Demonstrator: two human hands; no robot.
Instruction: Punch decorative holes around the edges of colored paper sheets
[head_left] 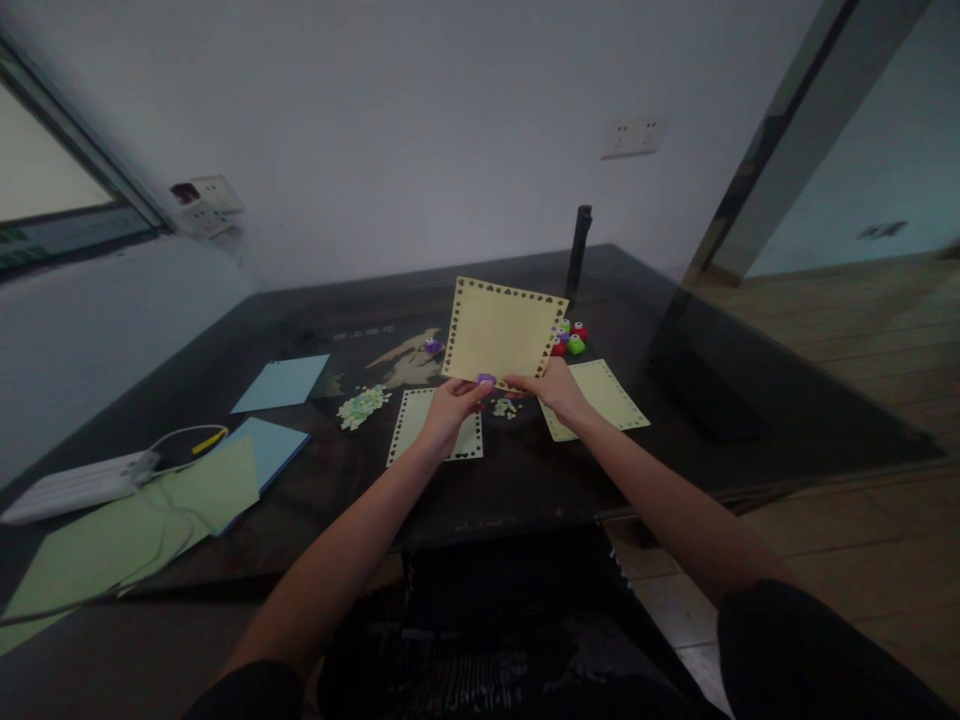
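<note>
A pale yellow paper square with small punched shapes along its edges is held up above the dark table. At its lower edge, my left hand is closed round a small purple punch, thumb pressed on it. My right hand pinches the paper's lower right edge between thumb and fingers. Beneath the hands lie two more punched sheets, one on the left and one on the right. Small paper bits lie between them.
Red and green punches and a black upright object stand behind. Another purple punch, a confetti pile, blue paper, green sheets and a white power strip are on the left.
</note>
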